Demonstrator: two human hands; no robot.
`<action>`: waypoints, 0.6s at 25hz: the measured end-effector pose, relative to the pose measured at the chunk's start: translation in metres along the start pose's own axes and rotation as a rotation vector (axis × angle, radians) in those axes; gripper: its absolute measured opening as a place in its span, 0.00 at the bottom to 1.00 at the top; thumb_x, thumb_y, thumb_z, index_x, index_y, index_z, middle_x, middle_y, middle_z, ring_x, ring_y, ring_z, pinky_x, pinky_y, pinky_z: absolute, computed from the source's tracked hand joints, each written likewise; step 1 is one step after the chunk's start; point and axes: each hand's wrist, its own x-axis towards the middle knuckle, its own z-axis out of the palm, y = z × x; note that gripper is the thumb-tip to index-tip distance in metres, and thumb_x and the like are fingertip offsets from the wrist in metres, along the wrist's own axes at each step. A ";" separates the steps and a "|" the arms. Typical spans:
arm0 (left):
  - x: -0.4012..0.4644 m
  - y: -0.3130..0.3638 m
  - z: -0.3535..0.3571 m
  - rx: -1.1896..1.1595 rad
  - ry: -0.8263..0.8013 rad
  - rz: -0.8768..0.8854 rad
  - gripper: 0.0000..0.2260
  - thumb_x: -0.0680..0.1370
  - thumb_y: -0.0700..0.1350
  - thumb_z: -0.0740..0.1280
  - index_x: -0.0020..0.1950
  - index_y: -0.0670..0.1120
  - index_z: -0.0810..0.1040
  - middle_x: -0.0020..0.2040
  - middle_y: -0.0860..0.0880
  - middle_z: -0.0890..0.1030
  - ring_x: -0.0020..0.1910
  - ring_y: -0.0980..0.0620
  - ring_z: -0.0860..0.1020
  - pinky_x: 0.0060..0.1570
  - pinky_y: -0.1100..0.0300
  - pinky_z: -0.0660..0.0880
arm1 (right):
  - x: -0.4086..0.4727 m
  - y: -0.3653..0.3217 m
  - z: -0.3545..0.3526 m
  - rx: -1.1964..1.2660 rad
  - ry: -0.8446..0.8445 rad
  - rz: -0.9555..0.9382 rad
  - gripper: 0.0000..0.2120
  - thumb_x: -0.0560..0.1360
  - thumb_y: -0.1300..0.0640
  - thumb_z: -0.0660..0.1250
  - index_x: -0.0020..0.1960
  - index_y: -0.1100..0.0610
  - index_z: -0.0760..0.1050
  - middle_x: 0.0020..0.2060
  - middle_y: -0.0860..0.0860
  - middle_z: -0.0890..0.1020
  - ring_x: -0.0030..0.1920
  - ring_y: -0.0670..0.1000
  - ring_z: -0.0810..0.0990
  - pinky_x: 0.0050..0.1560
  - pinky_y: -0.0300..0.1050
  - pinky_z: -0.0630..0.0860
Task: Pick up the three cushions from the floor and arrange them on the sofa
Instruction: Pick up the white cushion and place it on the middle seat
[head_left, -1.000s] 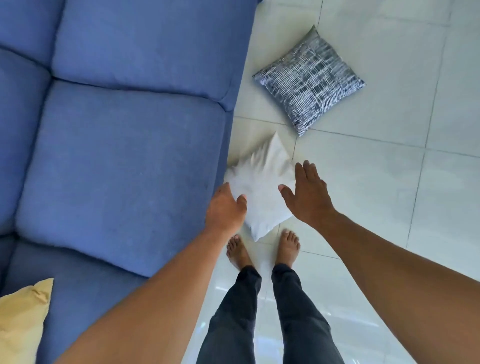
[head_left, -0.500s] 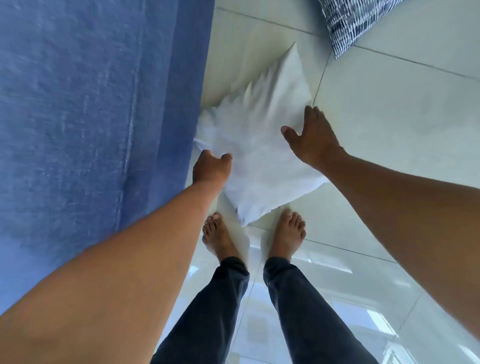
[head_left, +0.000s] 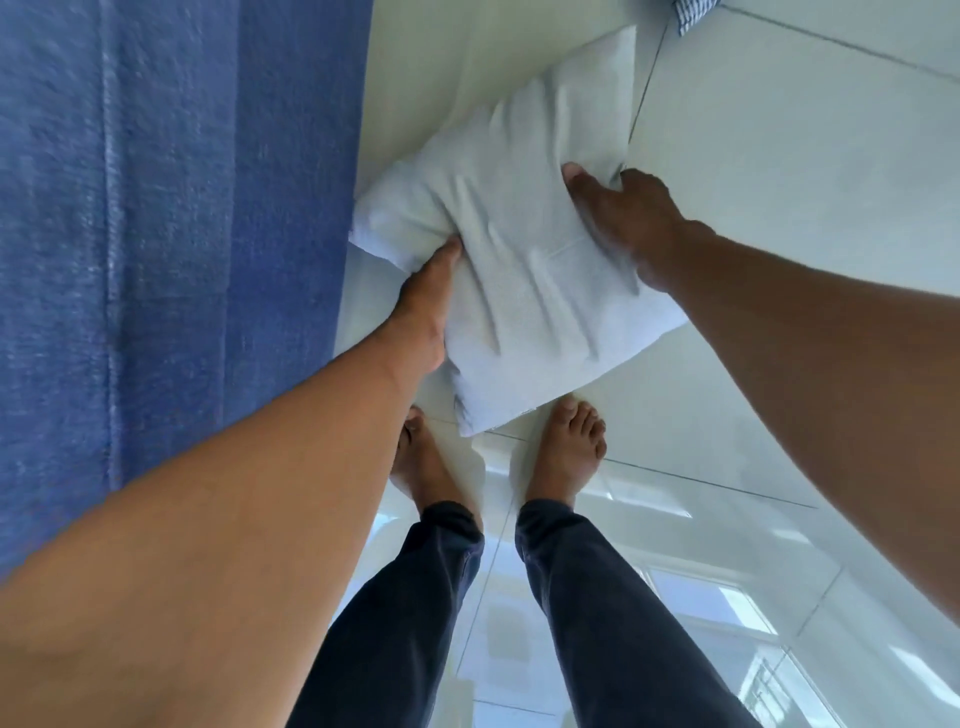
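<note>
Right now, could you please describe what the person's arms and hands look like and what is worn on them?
Both forearms are bare, with no sleeves in view. The left hand and right hand wear no gloves, and no rings, watch or bracelets show. Lower down, dark navy trousers cover the legs, and the feet are bare.

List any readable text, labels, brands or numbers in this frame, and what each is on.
None: no text is readable anywhere.
White cushion, gripped by left hand and right hand: plain.
Blue sofa: plain fabric.
Patterned cushion: only a white-line pattern, no letters.
</note>
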 end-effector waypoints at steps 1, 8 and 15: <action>-0.011 -0.001 0.002 0.002 0.001 0.005 0.37 0.70 0.66 0.75 0.75 0.51 0.76 0.68 0.48 0.83 0.65 0.45 0.81 0.72 0.42 0.74 | -0.013 -0.001 -0.007 0.014 0.016 -0.008 0.46 0.70 0.26 0.67 0.77 0.57 0.72 0.73 0.53 0.78 0.71 0.56 0.77 0.71 0.46 0.71; -0.134 0.022 0.008 0.119 -0.119 0.036 0.43 0.70 0.67 0.76 0.79 0.49 0.71 0.73 0.50 0.79 0.70 0.47 0.78 0.74 0.46 0.71 | -0.135 -0.033 -0.086 0.111 0.080 -0.025 0.42 0.65 0.24 0.70 0.67 0.54 0.81 0.62 0.49 0.84 0.63 0.55 0.82 0.69 0.54 0.77; -0.302 0.081 -0.009 0.208 -0.169 0.229 0.37 0.69 0.70 0.74 0.74 0.54 0.77 0.66 0.55 0.84 0.64 0.50 0.81 0.72 0.45 0.74 | -0.291 -0.102 -0.149 0.286 0.150 -0.040 0.33 0.66 0.24 0.70 0.57 0.49 0.82 0.55 0.46 0.86 0.58 0.52 0.84 0.65 0.53 0.79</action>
